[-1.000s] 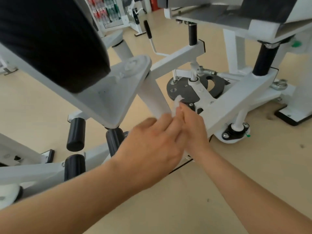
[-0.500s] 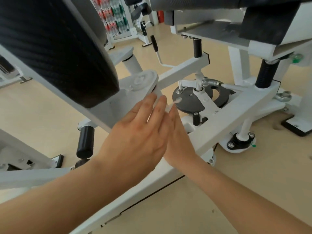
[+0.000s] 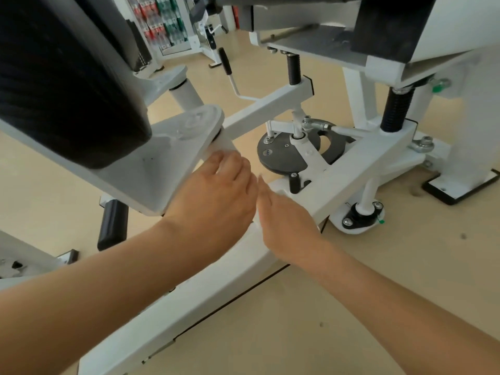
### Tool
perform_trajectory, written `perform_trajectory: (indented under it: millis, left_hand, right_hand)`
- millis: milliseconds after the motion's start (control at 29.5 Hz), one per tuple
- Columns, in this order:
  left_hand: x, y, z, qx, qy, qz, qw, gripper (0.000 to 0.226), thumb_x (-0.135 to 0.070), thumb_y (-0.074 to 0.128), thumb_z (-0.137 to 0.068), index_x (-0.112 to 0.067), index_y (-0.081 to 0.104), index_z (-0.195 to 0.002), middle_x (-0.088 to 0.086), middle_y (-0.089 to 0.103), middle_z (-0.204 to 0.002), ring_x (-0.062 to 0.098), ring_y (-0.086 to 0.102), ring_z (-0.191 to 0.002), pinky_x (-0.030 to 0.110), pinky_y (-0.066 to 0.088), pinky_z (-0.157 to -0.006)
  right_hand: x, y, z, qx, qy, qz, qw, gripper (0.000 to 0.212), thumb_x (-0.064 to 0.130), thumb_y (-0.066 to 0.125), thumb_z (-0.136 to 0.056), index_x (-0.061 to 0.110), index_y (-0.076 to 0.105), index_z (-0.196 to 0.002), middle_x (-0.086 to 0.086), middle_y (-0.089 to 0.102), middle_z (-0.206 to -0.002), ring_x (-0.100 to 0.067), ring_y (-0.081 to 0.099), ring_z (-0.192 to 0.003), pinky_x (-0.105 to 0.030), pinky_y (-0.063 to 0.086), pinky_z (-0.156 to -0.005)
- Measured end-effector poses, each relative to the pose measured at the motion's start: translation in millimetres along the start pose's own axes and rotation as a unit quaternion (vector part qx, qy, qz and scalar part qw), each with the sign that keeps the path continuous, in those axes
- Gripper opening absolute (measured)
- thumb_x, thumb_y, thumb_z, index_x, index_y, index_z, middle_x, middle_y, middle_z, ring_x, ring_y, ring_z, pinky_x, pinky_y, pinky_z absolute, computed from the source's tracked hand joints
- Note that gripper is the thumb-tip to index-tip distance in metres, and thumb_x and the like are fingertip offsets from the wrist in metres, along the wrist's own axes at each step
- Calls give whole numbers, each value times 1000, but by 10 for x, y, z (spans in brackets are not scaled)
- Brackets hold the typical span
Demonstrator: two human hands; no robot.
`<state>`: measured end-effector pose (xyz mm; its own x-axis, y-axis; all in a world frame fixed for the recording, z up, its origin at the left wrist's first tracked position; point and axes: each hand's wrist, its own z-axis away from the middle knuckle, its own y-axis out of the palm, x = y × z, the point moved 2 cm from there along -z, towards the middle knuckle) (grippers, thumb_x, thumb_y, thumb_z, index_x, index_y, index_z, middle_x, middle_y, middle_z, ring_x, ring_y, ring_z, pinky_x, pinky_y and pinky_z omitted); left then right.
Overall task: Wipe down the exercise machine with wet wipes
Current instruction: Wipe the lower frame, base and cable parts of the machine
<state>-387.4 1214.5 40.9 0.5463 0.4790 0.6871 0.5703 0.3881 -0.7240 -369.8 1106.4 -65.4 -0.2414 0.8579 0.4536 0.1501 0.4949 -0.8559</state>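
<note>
The white exercise machine [image 3: 189,293] fills the view, with a large black pad [image 3: 67,90] at upper left on a white bracket. Below the bracket a slanted white tube [image 3: 226,144] runs down to the frame. My left hand [image 3: 216,196] lies against this tube with its fingers stretched up along it. My right hand [image 3: 284,217] faces it from the right, fingers straight, palm toward the tube. The two hands almost touch. The wet wipe is hidden between them; I cannot tell which hand presses it.
Just beyond the hands sit a dark round plate [image 3: 278,158] with linkages and a small black knob [image 3: 293,182]. A black foam roller [image 3: 112,223] is at lower left, a seat post spring [image 3: 395,109] at right. A drinks fridge [image 3: 162,23] stands far back. Beige floor surrounds the frame.
A second ago my right hand pinched a visible white wipe near the tube. Both hands have since flattened against the tube, slid up it, then come back down slightly; the wipe is now hidden.
</note>
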Motion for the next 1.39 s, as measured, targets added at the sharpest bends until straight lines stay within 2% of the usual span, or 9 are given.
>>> perform_trajectory:
  millis: [237,372,542,711,846,1049,1151,1252,1388]
  left_hand:
    - [-461,397,-150,62,16,105,992,59,-25,33,-89,-1,37,-143,18,44,-143,35,41,-131,44,23,-116]
    - [-647,561,-160,59,-22,254,965,64,-31,30,-86,-3,43,-141,15,52,-139,30,53,-124,40,42,-107]
    - [-741,553,-169,47,-39,346,936,58,-30,28,-100,-14,13,-154,2,18,-160,20,23,-144,28,26,-113]
    - [-743,525,-267,10,-21,391,920,64,-42,16,-94,-17,19,-153,1,18,-160,17,25,-141,25,27,-111]
    - [-824,503,-381,8,17,416,909,62,-40,18,-97,-19,12,-155,1,19,-159,10,17,-142,8,7,-111]
    - [-911,526,-509,20,-6,405,914,65,-44,18,-93,-18,22,-152,-3,25,-156,14,23,-137,16,17,-108]
    - [-844,534,-439,29,-29,423,905,54,-35,25,-84,-18,43,-133,-6,38,-142,16,37,-127,19,29,-103]
    - [-750,538,-418,23,-35,423,905,44,-34,22,-87,-24,43,-125,-8,43,-132,17,47,-113,33,46,-89]
    - [-800,450,-584,19,-35,424,905,57,-27,30,-88,-32,26,-144,-8,31,-147,16,39,-127,34,43,-96]
  right_hand:
    - [-386,45,516,22,-108,180,977,59,48,29,-95,10,63,-125,-9,56,-140,-23,46,-136,-48,34,-113]
    - [-787,-192,547,-29,-77,225,971,67,52,26,-96,7,53,-137,-8,50,-146,-21,41,-139,-49,20,-113]
    - [-1066,-244,380,-129,151,169,965,67,47,19,-98,5,32,-148,-10,24,-160,-23,13,-150,-52,10,-118]
    - [-227,585,835,-159,14,108,981,61,29,39,-99,3,25,-152,-18,19,-160,-31,7,-150,-53,21,-117]
    - [-560,478,696,-227,101,43,968,63,31,33,-100,-2,17,-152,-21,14,-160,-33,7,-150,-50,20,-118]
    - [-1005,43,124,-336,244,-169,894,77,42,26,-98,-9,1,-150,-30,-7,-158,-39,-4,-149,-44,7,-122]
    - [-543,312,453,-321,228,-211,895,71,28,30,-99,-4,-7,-151,-34,8,-156,-43,11,-147,-50,13,-119]
    - [-337,541,523,-352,176,-284,874,56,18,2,-103,-13,-18,-144,-50,23,-140,-60,28,-132,-56,25,-112]
    - [-902,22,134,-271,300,-270,874,74,25,33,-102,-11,-13,-147,-32,-12,-156,-40,-7,-148,-40,-1,-122]
